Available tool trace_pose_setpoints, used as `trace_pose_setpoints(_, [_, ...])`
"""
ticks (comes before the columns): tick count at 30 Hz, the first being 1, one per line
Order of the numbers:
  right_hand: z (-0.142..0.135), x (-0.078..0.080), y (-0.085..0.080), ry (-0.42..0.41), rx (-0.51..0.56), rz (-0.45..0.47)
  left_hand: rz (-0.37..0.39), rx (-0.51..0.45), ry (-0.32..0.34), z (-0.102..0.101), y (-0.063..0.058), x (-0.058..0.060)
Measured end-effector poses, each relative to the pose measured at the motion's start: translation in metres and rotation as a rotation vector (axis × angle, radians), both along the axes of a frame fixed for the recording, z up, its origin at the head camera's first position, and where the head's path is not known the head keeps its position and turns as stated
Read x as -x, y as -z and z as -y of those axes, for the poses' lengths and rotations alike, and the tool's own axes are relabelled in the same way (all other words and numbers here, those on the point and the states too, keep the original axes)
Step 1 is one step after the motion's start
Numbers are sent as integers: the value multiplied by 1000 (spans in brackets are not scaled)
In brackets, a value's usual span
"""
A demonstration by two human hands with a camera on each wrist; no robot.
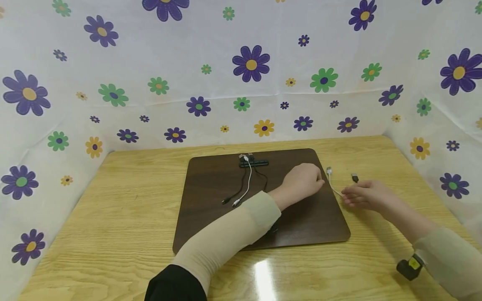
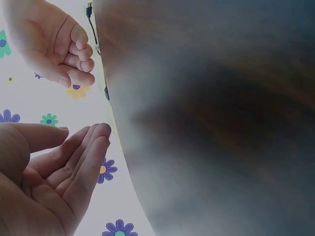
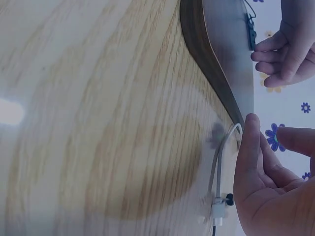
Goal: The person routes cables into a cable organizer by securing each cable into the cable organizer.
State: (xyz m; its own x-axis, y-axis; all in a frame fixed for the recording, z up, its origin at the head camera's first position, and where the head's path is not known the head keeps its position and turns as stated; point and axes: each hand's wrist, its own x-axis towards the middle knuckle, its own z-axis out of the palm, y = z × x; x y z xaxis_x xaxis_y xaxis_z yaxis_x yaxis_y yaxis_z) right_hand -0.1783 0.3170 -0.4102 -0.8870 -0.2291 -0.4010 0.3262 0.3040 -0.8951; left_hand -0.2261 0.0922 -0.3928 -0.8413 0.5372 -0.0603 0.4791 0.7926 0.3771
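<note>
Clock face: set on the head view, with 12 pointing away from me.
Right hand [image 1: 367, 195]: off the board's 3 o'clock side; fingers loosely bent, thumb parted from them, nothing gripped.
Left hand [image 1: 303, 182]: over the dark board [image 1: 312, 230], toward its 2 o'clock; the wrist views show these fingers gently bent, thumb well apart, palm bare.
Loose white cable [image 1: 330, 179]: on the bench [image 1: 124, 217] beside the board's edge, its plug at 10 o'clock from my right hand; its near part runs to my fingertips, and I cannot tell whether they touch it.
Black plug [image 1: 355, 178]: near my right hand, at its 11 o'clock; its lead is mostly hidden.
Black strip [image 1: 260, 163]: at 12 o'clock on the board, a white cable [image 1: 249, 177] and dark leads trailing from it toward me.
Dark thing [image 1: 273, 230]: under my left forearm, near 6 o'clock on the board; too covered to name.
Step in hand: I judge that I am at the pair off the board, arranging or reaching, with neither gripped.
Next move: taking up the white cable would call for a light pinch of my right fingers; the black plug lies close enough to snag.
</note>
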Motion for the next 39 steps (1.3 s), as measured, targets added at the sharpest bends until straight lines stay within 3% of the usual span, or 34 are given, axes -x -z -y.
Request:
trace_pose_setpoints(8, [-6,-2,-1,19,-54,-10,1,8,9,-6,3,5])
trace_pose_setpoints(22, [-10,-3,5,61,-164,-58,-7,29,-36,-26,6,11])
trace_pose_setpoints(29, [-7,-4,7,19,-342,-155,19,87,-76,-39,7,13])
trace_pose_setpoints(34, [-4,-3,11,-25,-538,-258,5,144,-50,-43,7,15])
trace_pose_setpoints(39, [-1,-2,14,-59,-643,-339,6,166,-26,-46,9,15])
